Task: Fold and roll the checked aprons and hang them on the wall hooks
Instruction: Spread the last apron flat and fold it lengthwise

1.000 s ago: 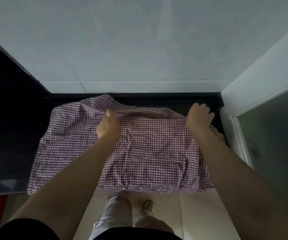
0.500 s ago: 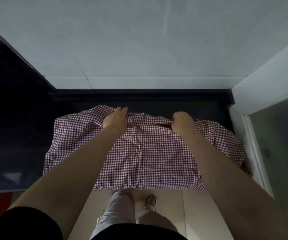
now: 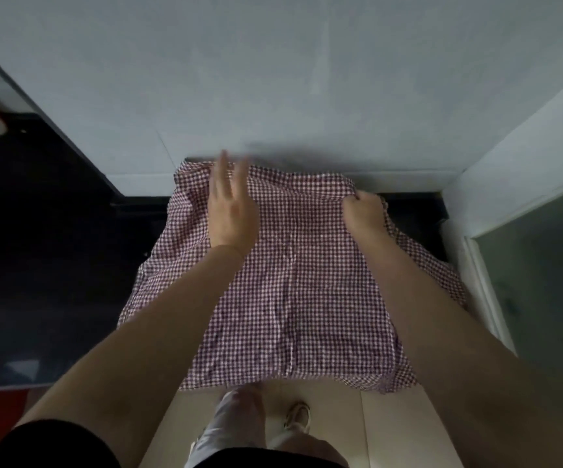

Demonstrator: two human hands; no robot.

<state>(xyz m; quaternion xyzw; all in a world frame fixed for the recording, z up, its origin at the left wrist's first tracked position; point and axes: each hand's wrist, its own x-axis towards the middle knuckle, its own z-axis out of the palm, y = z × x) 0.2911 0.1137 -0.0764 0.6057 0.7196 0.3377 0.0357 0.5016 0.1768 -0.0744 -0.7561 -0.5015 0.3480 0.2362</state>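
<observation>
the apron [image 3: 293,282] lies flat on the desk [image 3: 53,265], right hand [image 3: 362,211] pinching its far edge, left hand [image 3: 231,211] open.

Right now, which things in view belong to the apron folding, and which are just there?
Job:
- checked apron on the dark counter
- left hand, fingers straight
- right hand, gripping the apron's far edge

Just there:
- pale wall
- shoe
- floor tiles

You are standing in what looks like a home kitchen. A dark glossy countertop [image 3: 53,265] runs along a pale tiled wall [image 3: 273,79], with beige floor tiles [image 3: 391,430] underfoot.
</observation>
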